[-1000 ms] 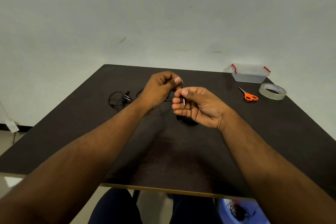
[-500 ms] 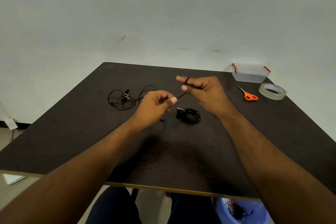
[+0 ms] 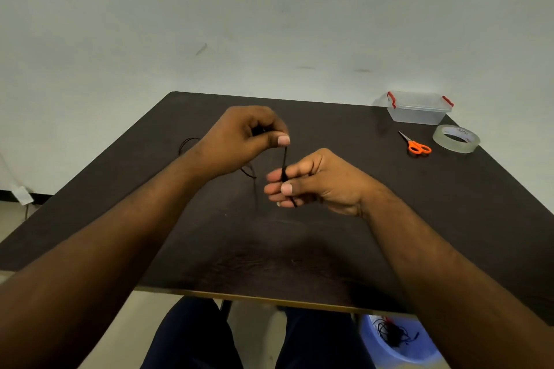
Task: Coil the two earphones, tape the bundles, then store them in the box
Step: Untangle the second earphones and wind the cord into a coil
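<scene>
Above the middle of the surface (image 3: 299, 249), the left hand (image 3: 239, 141) pinches the earphone cord (image 3: 284, 163) taut while the right hand (image 3: 314, 183) clamps its grip on the wraps round its fingers. Slack tension could let loops slide off. The box (image 3: 418, 109) waits at the far right corner.

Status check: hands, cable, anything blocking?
Left hand pinching earphone cable, right hand gripping its wraps. Coiling underway, untaped. Tape roll, scissors, box far right, nothing blocking.

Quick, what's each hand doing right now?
Left hand: pinching the black earphone cable.
Right hand: gripping the same cable, wound around its fingers.
</scene>
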The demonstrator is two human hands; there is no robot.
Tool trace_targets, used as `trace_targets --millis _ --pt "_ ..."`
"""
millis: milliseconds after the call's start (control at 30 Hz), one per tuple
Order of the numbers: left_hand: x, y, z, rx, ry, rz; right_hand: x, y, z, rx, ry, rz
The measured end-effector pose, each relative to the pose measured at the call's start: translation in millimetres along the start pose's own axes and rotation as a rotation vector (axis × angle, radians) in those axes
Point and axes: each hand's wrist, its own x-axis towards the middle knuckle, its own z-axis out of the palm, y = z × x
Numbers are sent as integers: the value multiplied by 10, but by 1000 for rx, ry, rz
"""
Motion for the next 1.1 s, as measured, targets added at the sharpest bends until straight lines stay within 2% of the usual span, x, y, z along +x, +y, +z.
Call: trace_targets --millis 100,233,300,400,467,567,633,800,967,1100 --pt "-31 -27 168 -276 21 -68 -72 -37 95 209 -50 -113" --pt "-173 -39 413 -508 68 -176 -120 -133 123 401 -52 -297" --pt "-238 -54 505 -509 83 -200 -107 -171 116 468 -19 -391" --pt "-287 -32 578 -396 26 -188 -44 -187 88 502 114 -513" --pt "-298 -14 559 -341 13 -210 -15 -171 26 382 230 -571" --pt "-298 -17 462 -177 -13 -211 -36 -127 -87 -190 428 -581" --pt "-291 -30 365 -49 -22 -233 -61 -80 -138 -498 454 -501" --pt "-219 7 115 266 -82 -302 -63 9 -178 -887 450 -308" --pt "-96 118 15 312 -26 -159 -44 50 -128 -884 448 -206" --pt "26 138 26 267 -52 -59 -37 7 -56 -583 268 -134"
